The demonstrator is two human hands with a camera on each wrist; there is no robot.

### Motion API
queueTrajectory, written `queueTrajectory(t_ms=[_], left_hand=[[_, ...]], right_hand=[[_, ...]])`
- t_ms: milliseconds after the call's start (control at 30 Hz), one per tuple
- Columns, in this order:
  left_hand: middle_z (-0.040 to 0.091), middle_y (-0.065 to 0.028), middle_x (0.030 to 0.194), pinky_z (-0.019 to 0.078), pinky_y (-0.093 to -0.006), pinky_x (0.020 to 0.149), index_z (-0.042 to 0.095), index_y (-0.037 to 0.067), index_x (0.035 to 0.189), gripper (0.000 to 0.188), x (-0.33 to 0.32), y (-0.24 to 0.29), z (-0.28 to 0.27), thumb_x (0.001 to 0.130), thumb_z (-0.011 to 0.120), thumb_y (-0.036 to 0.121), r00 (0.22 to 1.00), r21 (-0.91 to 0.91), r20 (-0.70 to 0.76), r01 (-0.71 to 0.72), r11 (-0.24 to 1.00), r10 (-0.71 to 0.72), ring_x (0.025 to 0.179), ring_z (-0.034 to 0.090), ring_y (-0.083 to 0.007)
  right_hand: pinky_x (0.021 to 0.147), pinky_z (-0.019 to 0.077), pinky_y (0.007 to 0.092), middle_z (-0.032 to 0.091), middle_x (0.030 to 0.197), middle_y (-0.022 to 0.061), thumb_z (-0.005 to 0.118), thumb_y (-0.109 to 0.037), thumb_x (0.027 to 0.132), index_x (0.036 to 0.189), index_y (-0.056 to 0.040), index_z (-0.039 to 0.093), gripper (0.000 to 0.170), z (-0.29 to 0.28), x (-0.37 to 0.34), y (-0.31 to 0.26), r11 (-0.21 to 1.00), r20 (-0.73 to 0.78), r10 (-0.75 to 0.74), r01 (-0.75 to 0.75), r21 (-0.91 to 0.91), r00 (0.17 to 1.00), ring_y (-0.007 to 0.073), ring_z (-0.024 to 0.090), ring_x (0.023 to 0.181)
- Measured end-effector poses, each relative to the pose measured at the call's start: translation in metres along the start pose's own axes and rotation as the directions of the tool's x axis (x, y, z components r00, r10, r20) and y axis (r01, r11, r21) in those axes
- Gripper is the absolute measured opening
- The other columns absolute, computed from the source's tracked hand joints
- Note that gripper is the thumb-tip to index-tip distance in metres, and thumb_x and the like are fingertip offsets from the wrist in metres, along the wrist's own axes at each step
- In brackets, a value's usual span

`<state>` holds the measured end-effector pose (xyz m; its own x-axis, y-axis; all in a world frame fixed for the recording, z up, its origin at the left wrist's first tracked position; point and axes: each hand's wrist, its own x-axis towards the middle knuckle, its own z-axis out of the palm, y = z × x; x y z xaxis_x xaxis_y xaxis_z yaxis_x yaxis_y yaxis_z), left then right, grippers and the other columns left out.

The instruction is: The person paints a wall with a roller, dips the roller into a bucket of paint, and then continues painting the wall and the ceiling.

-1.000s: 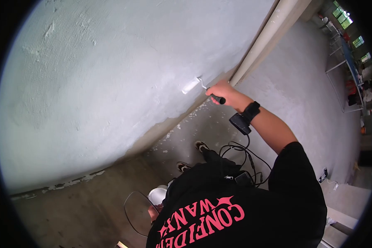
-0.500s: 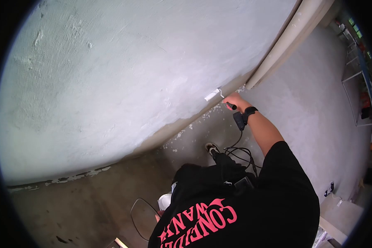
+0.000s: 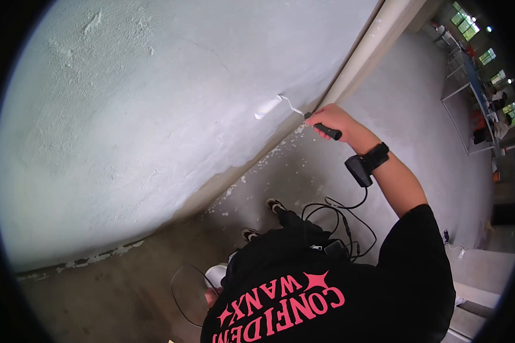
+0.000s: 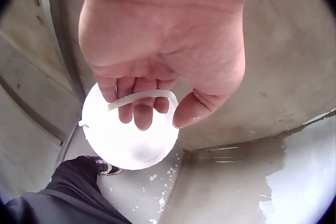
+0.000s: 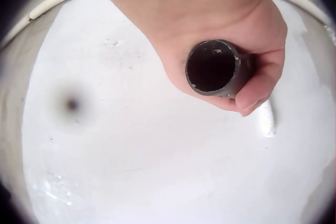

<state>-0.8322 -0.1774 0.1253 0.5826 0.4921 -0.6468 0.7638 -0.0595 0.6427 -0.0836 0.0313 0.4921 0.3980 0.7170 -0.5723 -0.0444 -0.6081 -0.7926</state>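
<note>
My right hand (image 3: 333, 121) grips the black handle (image 3: 329, 132) of a paint roller, its fingers curled round it. The roller's white sleeve (image 3: 268, 107) lies against the wall, a little above the wall's bare lower strip. From the right wrist view, the hollow end of the handle faces the camera, and part of the sleeve (image 5: 267, 121) shows beyond the fingers. Low by my side, the left hand (image 4: 163, 35) holds a white bucket (image 4: 131, 148) by its white carrying handle (image 4: 144, 95), fingers hooked under it. In the head view my shirt partly hides this bucket (image 3: 214, 276).
The wall (image 3: 171, 114) is coated white, with a brownish uncoated strip (image 3: 212, 188) along its foot. A pale pipe (image 3: 355, 54) runs up the wall's far edge. Black cables (image 3: 340, 214) hang beside my legs. White splashes dot the floor (image 3: 257, 183). A blue-topped table (image 3: 476, 77) stands far right.
The roller went down toward the wall's lower edge, then came back up along the wall with my right hand. My head view shifted too. The left hand keeps hold of the bucket.
</note>
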Motion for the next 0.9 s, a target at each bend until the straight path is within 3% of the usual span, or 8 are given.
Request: queueTrajectory(t_ms=[100,167,367,433,600,800,833,900], left_hand=[[0.069,-0.0155,0.092,0.0462,-0.0411,0.080,0.067,0.005,0.100,0.030,0.010,0.077,-0.051,0.092,0.057,0.032,0.845,0.003,0.184,0.511,0.860,-0.503,0.090,0.065,-0.0237],[0.067,-0.0131,0.104,0.0472,-0.0426,0.079,0.062,0.010,0.114,0.028,0.030,-0.020,-0.054,0.095,0.052,0.028,0.759,-0.816,0.484,0.571,0.088,-0.436,0.090,0.065,-0.0217],[0.064,-0.0147,0.096,0.0512,-0.0369,0.076,0.056,0.001,0.111,0.031,0.021,-0.013,-0.067,0.098,0.041,0.024,0.993,-0.421,0.101,0.105,0.901,-0.068,0.091,0.063,-0.0225],[0.063,-0.0153,0.092,0.0511,-0.0379,0.074,0.054,0.002,0.106,0.027,0.019,0.010,-0.062,0.097,0.041,0.023,0.984,-0.609,0.021,0.155,0.778,-0.179,0.087,0.062,-0.0243],[0.057,-0.0183,0.072,0.0506,-0.0428,0.064,0.045,0.006,0.079,0.022,0.010,0.080,-0.050,0.093,0.045,0.023,0.665,-0.977,0.041,-0.131,-0.171,-0.746,0.070,0.058,-0.0333],[0.059,-0.0183,0.078,0.0494,-0.0477,0.068,0.049,0.004,0.080,0.021,0.004,0.008,-0.025,0.089,0.046,0.022,0.678,-0.819,0.539,0.280,-0.501,-0.501,0.074,0.059,-0.0350],[0.059,-0.0183,0.078,0.0494,-0.0477,0.068,0.049,0.004,0.080,0.021,-0.003,0.016,-0.015,0.089,0.046,0.022,0.673,-0.820,0.534,0.268,-0.505,-0.511,0.074,0.059,-0.0350],[0.060,-0.0176,0.078,0.0490,-0.0445,0.072,0.054,0.004,0.083,0.020,-0.015,0.045,0.014,0.087,0.048,0.023,0.574,-0.997,-0.060,-0.001,0.073,-0.817,0.075,0.059,-0.0315]], right_hand=[[0.036,0.0368,0.0270,0.054,0.056,0.0068,0.069,-0.013,0.077,0.072,0.0019,0.060,0.018,-0.001,-0.016,-0.019,1.000,-0.006,-0.014,0.014,0.018,1.000,0.0132,0.051,0.043],[0.035,0.0369,0.0269,0.054,0.055,0.0071,0.069,-0.012,0.076,0.069,0.0015,0.059,0.018,-0.005,-0.021,-0.027,1.000,-0.007,-0.005,0.005,0.006,1.000,0.0137,0.051,0.042],[0.035,0.0384,0.0304,0.055,0.055,0.0108,0.068,-0.007,0.073,0.066,0.0043,0.058,0.016,0.004,0.032,0.002,0.999,-0.071,0.005,-0.002,0.037,0.997,0.0171,0.052,0.041],[0.035,0.0398,0.0332,0.056,0.054,0.0141,0.068,-0.005,0.072,0.066,0.0066,0.058,0.016,0.001,0.063,0.027,1.000,-0.064,0.012,-0.011,0.008,0.998,0.0204,0.054,0.042],[0.035,0.0402,0.0344,0.056,0.054,0.0149,0.068,-0.003,0.072,0.068,0.0074,0.059,0.015,-0.001,0.130,0.094,1.000,-0.047,-0.001,0.000,-0.022,0.999,0.0217,0.055,0.042],[0.035,0.0404,0.0348,0.058,0.057,0.0165,0.067,-0.002,0.075,0.068,0.0081,0.059,0.014,-0.013,0.179,0.137,1.000,-0.007,-0.013,0.013,0.008,1.000,0.0231,0.056,0.043],[0.035,0.0405,0.0346,0.058,0.057,0.0166,0.067,-0.002,0.075,0.069,0.0080,0.059,0.014,-0.012,0.186,0.143,1.000,-0.030,-0.003,0.003,0.010,1.000,0.0230,0.056,0.043],[0.035,0.0406,0.0344,0.058,0.058,0.0167,0.067,-0.003,0.075,0.069,0.0080,0.059,0.015,-0.008,0.194,0.147,1.000,-0.038,0.008,-0.008,0.011,0.999,0.0230,0.056,0.043]])
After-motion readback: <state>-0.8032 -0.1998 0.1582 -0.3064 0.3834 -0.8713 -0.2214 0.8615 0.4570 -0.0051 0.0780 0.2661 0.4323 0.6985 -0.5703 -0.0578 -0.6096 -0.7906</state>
